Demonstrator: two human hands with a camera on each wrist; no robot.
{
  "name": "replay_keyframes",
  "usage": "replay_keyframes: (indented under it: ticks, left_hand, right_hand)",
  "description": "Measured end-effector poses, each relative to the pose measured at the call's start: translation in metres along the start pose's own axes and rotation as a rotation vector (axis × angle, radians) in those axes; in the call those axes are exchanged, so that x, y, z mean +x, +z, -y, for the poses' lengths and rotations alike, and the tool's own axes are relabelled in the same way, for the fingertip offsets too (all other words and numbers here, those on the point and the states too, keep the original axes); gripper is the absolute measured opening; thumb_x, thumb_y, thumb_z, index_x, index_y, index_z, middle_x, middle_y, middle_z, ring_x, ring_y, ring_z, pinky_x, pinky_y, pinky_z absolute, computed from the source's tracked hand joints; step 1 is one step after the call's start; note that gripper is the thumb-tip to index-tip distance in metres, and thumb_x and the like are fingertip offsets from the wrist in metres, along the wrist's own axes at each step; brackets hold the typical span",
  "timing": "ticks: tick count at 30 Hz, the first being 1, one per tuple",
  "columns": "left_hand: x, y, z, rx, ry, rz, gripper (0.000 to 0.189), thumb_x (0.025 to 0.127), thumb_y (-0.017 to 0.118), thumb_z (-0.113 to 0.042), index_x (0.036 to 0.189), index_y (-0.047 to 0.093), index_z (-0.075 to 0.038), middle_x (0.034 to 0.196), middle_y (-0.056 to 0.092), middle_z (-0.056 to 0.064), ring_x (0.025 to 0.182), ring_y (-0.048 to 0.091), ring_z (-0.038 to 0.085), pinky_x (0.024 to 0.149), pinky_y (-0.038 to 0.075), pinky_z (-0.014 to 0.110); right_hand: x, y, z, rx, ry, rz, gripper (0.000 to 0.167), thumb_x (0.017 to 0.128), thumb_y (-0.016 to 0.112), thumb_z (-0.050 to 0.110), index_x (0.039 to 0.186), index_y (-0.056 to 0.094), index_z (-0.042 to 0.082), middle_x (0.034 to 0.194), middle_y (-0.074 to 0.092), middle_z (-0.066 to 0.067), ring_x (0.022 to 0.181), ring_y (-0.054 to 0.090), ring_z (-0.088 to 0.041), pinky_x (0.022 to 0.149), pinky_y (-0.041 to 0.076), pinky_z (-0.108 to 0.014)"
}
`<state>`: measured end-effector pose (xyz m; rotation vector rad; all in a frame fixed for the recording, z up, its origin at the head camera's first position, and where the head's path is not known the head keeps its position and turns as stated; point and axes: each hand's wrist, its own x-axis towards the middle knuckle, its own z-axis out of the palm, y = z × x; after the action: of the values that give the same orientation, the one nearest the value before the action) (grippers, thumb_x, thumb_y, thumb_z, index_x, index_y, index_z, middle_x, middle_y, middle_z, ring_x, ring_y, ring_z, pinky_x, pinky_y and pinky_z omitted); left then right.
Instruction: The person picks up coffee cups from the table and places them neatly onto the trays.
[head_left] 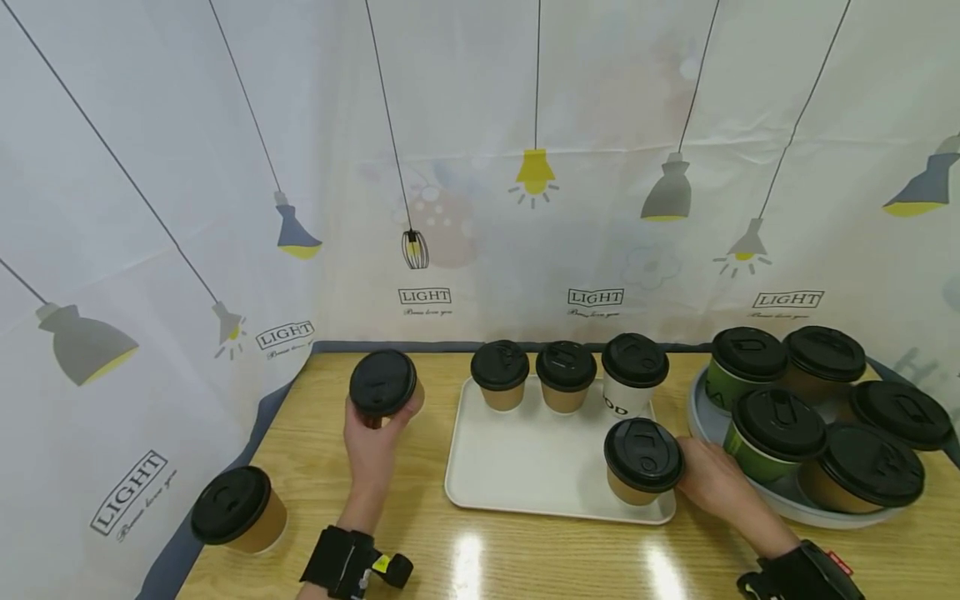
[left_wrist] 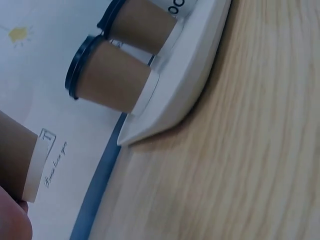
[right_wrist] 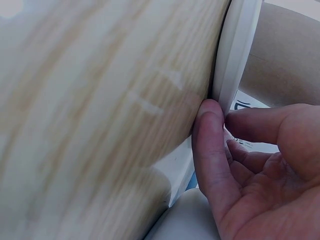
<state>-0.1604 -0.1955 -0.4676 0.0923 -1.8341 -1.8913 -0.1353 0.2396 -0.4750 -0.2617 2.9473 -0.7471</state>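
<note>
My left hand (head_left: pixel 375 446) grips a brown paper cup (left_wrist: pixel 17 155) with a black lid (head_left: pixel 382 382), left of the white rectangular tray (head_left: pixel 517 467). In the left wrist view its base looks raised off the table. My right hand (head_left: pixel 708 475) pinches the tray's right rim (right_wrist: pixel 239 55) between thumb and finger. Close beside those fingers, a brown cup (head_left: pixel 632 493) stands at the tray's front right corner. Along the tray's back edge are two brown cups (head_left: pixel 502 398) and a white cup (head_left: pixel 628 396) with dark lettering, all black-lidded.
A round grey tray (head_left: pixel 787 504) at right holds several black-lidded cups, among them green ones (head_left: pixel 753 454); it sits close to my right hand. Another brown cup (head_left: pixel 262 525) stands at the table's left edge. Behind the wooden table (head_left: pixel 405 533) hangs a lamp-printed curtain (head_left: pixel 480 100).
</note>
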Motion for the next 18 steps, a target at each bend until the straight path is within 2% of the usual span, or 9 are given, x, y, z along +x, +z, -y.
replay_keyframes:
  ticks: [9, 18]
  left_hand:
    - [-0.011, 0.018, -0.012, 0.013, 0.022, 0.101, 0.070, 0.082, 0.079, 0.011, 0.145, 0.049, 0.002, 0.133, 0.060, 0.005, 0.119, 0.059, 0.008, 0.099, 0.049, 0.020]
    - [-0.023, 0.032, -0.018, 0.029, 0.040, 0.231, 0.077, 0.077, 0.086, 0.007, 0.146, 0.051, -0.003, 0.136, 0.061, 0.009, 0.119, 0.060, 0.013, 0.100, 0.049, 0.024]
  right_hand:
    - [0.000, 0.000, -0.001, 0.002, 0.001, 0.003, 0.019, 0.087, 0.066, 0.001, 0.076, 0.055, 0.012, 0.072, 0.051, 0.001, 0.064, 0.045, -0.020, 0.058, 0.040, -0.036]
    - [0.001, 0.001, -0.001, 0.005, -0.004, -0.008, 0.019, 0.087, 0.067, 0.001, 0.076, 0.055, 0.012, 0.071, 0.051, 0.001, 0.064, 0.045, -0.020, 0.057, 0.040, -0.036]
